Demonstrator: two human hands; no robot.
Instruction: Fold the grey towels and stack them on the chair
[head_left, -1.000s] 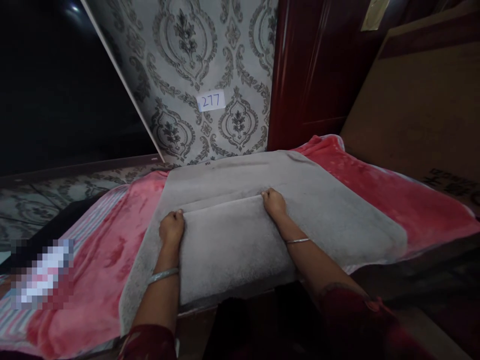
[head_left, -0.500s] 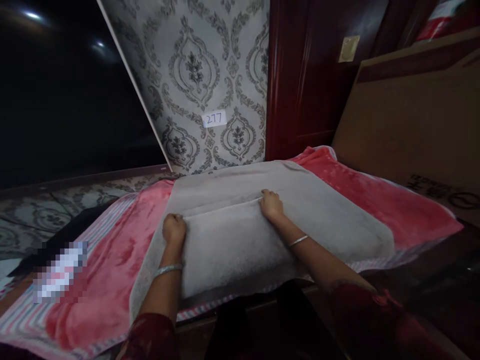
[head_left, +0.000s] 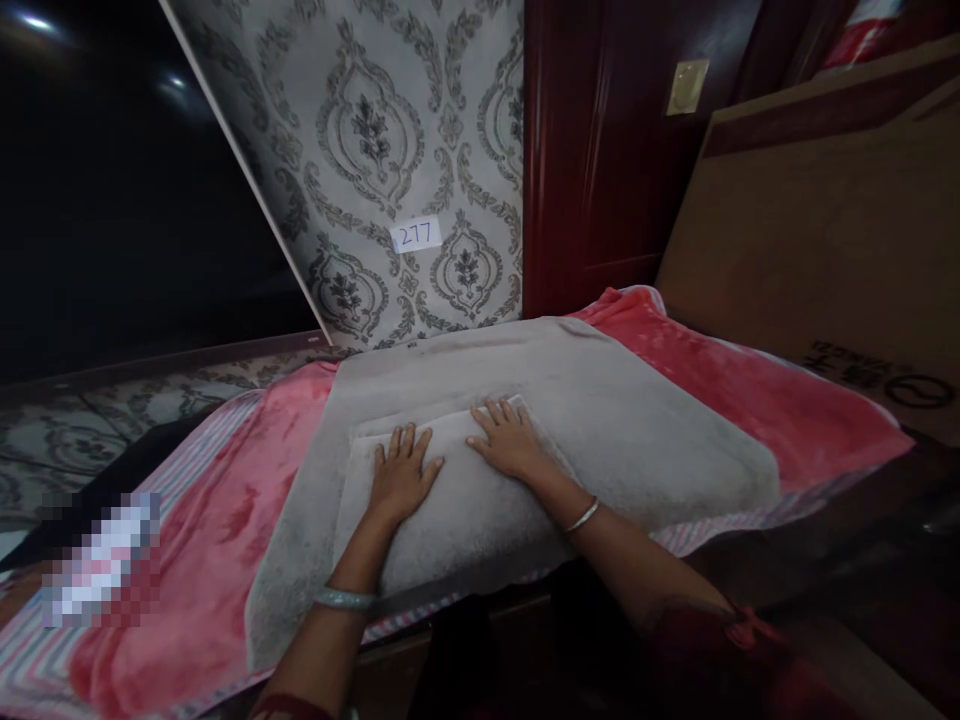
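A folded grey cloth (head_left: 442, 525), fuzzy like a towel, lies flat on a larger grey cloth (head_left: 660, 440) of the same look. My left hand (head_left: 403, 475) rests flat on the left part of the folded piece, fingers spread. On its far right part, close to the top edge, lies my right hand (head_left: 510, 440), palm down with the fingers apart. Neither hand grips the fabric. Beneath the grey cloth spreads a pink plush blanket (head_left: 202, 550) with a striped border.
A large dark screen (head_left: 135, 200) leans at the left. Behind the surface is a patterned wall bearing a paper label (head_left: 416, 234) marked 277. A dark red door panel (head_left: 585, 150) and a cardboard box (head_left: 832, 230) stand at the right.
Both hands were closed on the far edge of the folded grey cloth. They have let go, opened and moved inward, now lying flat on it. The view has shifted slightly.
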